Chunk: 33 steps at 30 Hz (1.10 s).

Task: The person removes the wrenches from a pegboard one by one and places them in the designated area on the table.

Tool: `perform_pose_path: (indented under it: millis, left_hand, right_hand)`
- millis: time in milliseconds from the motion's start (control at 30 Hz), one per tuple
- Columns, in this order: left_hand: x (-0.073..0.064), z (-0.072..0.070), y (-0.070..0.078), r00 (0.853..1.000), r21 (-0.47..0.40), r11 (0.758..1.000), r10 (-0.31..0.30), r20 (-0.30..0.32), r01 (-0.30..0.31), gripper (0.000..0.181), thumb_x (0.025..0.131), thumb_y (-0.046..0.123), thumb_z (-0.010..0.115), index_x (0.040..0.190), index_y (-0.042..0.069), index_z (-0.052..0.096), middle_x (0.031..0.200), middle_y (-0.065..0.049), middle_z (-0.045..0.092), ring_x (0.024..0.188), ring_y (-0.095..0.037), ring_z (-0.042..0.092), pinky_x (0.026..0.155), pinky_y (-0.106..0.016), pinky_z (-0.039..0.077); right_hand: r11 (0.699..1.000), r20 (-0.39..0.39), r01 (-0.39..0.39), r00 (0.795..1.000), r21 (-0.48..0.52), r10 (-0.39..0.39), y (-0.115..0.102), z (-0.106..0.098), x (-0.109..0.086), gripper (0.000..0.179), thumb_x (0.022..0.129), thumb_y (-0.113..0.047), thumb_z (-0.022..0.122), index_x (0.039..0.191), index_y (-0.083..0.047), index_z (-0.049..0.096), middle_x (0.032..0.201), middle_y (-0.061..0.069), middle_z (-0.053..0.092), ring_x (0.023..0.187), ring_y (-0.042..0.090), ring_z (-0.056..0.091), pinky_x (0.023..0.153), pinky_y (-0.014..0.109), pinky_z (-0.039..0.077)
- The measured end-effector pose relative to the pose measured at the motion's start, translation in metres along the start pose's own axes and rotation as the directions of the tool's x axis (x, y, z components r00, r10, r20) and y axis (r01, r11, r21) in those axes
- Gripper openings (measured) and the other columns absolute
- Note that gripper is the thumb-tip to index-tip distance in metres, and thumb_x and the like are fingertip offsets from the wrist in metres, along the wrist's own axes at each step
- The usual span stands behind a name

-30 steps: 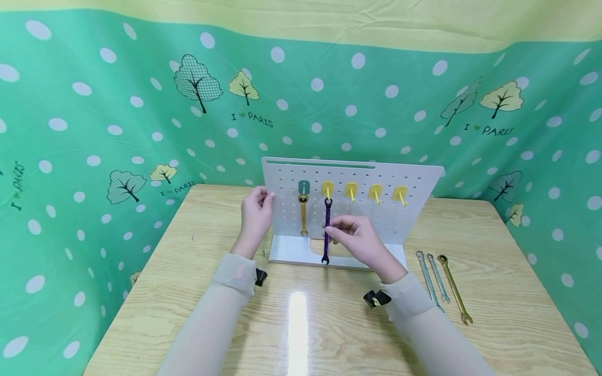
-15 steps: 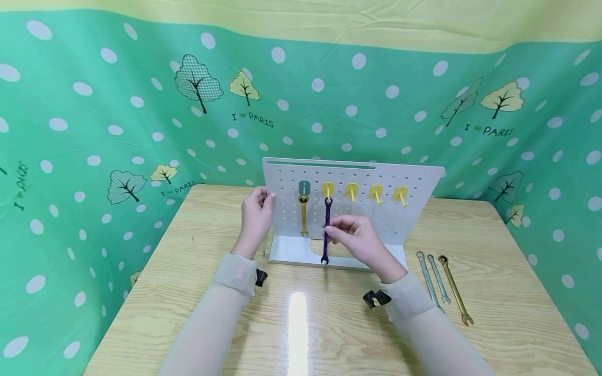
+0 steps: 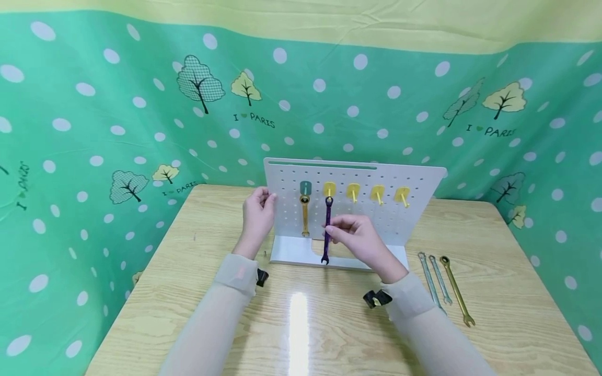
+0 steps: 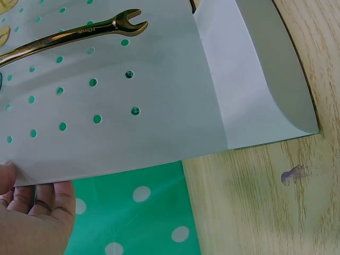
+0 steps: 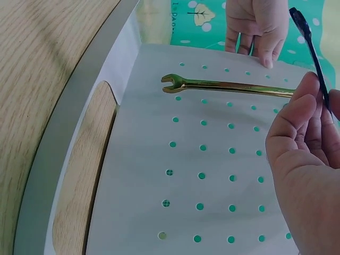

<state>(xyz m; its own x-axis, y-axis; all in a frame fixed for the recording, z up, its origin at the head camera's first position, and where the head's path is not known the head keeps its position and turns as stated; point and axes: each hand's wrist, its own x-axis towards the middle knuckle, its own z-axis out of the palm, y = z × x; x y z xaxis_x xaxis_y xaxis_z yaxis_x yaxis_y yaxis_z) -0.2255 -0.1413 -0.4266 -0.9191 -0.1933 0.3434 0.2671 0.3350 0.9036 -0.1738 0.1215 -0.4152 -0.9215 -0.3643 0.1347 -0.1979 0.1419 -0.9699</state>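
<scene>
In front of the pegboard [image 3: 385,214], our right grip [image 3: 355,235] pinches the purple wrench [image 3: 328,215], its upper end at a yellow hook [image 3: 329,188], while our left grip [image 3: 258,214] holds the pegboard's left edge. We cannot tell whether the wrench is seated; early release could drop it.

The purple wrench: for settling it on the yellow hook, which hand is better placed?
Probably the right hand: it pinches the purple wrench, whose upper end is at the yellow hook. The left hand is busy gripping the board by its side.
</scene>
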Motion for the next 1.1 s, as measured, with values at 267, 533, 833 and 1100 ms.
perform_pose_path:
  millis: [267, 533, 833, 1100]
  left_hand:
    - [0.0003, -0.0003, 0.0007, 1.000, -0.002, 1.000, 0.002, 0.002, -0.002, 0.010, 0.102, 0.003, 0.060, 0.104, -0.006, 0.064, 0.100, -0.019, 0.072, 0.084, -0.026, 0.065, 0.070, -0.031, 0.056]
    - [0.0000, -0.0009, 0.0007, 1.000, -0.004, 1.000, -0.007, 0.005, 0.007, 0.010, 0.102, 0.003, 0.059, 0.105, -0.005, 0.065, 0.101, -0.018, 0.072, 0.086, -0.027, 0.066, 0.072, -0.033, 0.057]
    - [-0.0003, -0.0005, 0.0019, 1.000, -0.003, 1.000, -0.006, 0.003, 0.006, 0.010, 0.102, 0.002, 0.060, 0.104, -0.006, 0.065, 0.100, -0.019, 0.072, 0.085, -0.027, 0.065, 0.071, -0.030, 0.056]
    - [-0.0003, -0.0002, 0.0011, 1.000, -0.007, 1.000, 0.000, -0.007, 0.000, 0.009, 0.101, 0.001, 0.060, 0.103, -0.006, 0.065, 0.098, -0.019, 0.072, 0.083, -0.026, 0.064, 0.068, -0.027, 0.054]
  right_hand:
    - [1.000, -0.008, 0.004, 1.000, 0.006, -0.004, -0.0013, -0.0007, -0.0015, 0.018, 0.099, -0.014, 0.069, 0.108, 0.001, 0.073, 0.094, 0.011, 0.072, 0.080, 0.028, 0.066, 0.077, 0.041, 0.058]
    - [0.999, -0.006, -0.013, 1.000, 0.042, 0.013, -0.0071, -0.0006, -0.0032, 0.015, 0.099, -0.017, 0.069, 0.106, -0.005, 0.075, 0.094, 0.013, 0.072, 0.082, 0.030, 0.065, 0.077, 0.038, 0.058]
    - [0.997, 0.002, 0.001, 1.000, 0.079, -0.002, -0.0063, -0.0015, -0.0040, 0.018, 0.099, -0.016, 0.070, 0.106, -0.001, 0.074, 0.093, 0.015, 0.071, 0.080, 0.029, 0.065, 0.077, 0.038, 0.058]
    - [0.998, 0.018, 0.032, 0.999, 0.060, -0.034, -0.0036, -0.0020, -0.0052, 0.018, 0.099, -0.015, 0.070, 0.108, 0.000, 0.074, 0.096, 0.013, 0.073, 0.080, 0.031, 0.065, 0.075, 0.036, 0.058]
